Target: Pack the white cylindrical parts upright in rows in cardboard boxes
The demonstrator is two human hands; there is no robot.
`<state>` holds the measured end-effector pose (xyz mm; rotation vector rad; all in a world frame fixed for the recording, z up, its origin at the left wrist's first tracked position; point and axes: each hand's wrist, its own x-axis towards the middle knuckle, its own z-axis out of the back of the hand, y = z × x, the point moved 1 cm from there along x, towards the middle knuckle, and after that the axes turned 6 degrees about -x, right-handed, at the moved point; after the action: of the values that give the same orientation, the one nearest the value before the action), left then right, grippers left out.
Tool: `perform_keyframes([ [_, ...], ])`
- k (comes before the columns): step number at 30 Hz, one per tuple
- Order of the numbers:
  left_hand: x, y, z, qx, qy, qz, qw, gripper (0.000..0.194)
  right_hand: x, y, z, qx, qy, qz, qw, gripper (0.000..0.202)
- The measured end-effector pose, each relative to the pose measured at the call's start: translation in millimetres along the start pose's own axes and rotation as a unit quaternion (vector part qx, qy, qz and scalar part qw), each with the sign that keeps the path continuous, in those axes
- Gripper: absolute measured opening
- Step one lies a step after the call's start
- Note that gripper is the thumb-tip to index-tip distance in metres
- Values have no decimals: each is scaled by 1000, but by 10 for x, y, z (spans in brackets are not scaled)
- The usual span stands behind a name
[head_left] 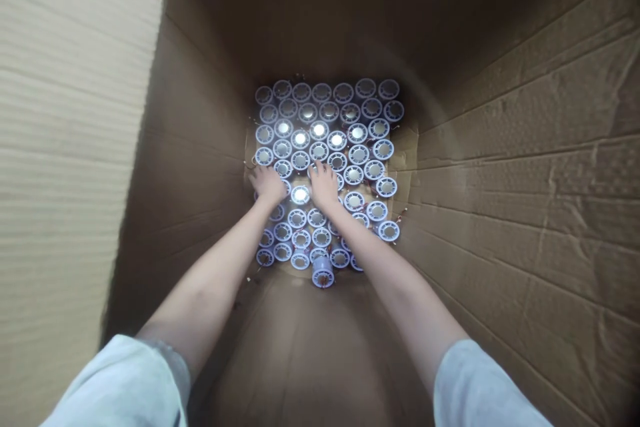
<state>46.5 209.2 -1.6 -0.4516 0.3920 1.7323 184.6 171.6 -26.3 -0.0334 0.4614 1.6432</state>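
Observation:
Low in a deep cardboard box, both my arms reach down to rows of round motor-like parts (300, 160) with pale slotted rims, grey metal centres and thin wires. My left hand (269, 185) is at the left side of the rows, its fingers apart over the parts there and partly covering one. Near the middle, my right hand (324, 187) rests with spread fingers on the top of a part that it mostly hides. Between the hands sits a part with a bright, shiny centre (301, 195). One part (323, 273) lies tilted on its side at the near edge.
Tall cardboard walls (530, 167) enclose the parts. A pale box flap (70, 113) stands at the left. Bare cardboard (305, 347) shows on the near side. Loose wires (401, 215) stick out along the right edge of the rows.

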Motion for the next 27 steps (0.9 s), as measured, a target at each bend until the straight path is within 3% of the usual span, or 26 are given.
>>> perform_keyframes([
  [2, 58, -46, -27, -91, -24, 16, 995, 43, 37, -20, -53, -7, -10, 0, 1000, 46],
  [5, 196, -101, -153, -260, -20, 62, 963, 53, 56, -45, -88, -10, -14, 0, 1000, 41],
  [8, 286, -115, -291, -335, -39, 65, 939, 63, 64, -106, -70, 0, 8, 27, 1000, 39],
  [13, 235, -36, -350, -314, -62, 36, 947, 61, 43, -220, -69, 13, 56, 135, 989, 53],
  [17, 212, 21, -315, -302, -61, 28, 951, 59, -22, -286, -107, 48, 45, 169, 983, 58],
  [19, 239, 27, -318, -290, -49, 29, 955, 58, -76, -312, -107, 51, 22, 155, 986, 56],
  [22, 295, 27, -350, -281, -34, 25, 959, 61, -164, -350, -82, 29, 2, 81, 996, 54],
  [27, 270, 45, -388, -278, -7, 7, 960, 72, -163, -409, -39, 26, 44, 79, 996, 50],
])
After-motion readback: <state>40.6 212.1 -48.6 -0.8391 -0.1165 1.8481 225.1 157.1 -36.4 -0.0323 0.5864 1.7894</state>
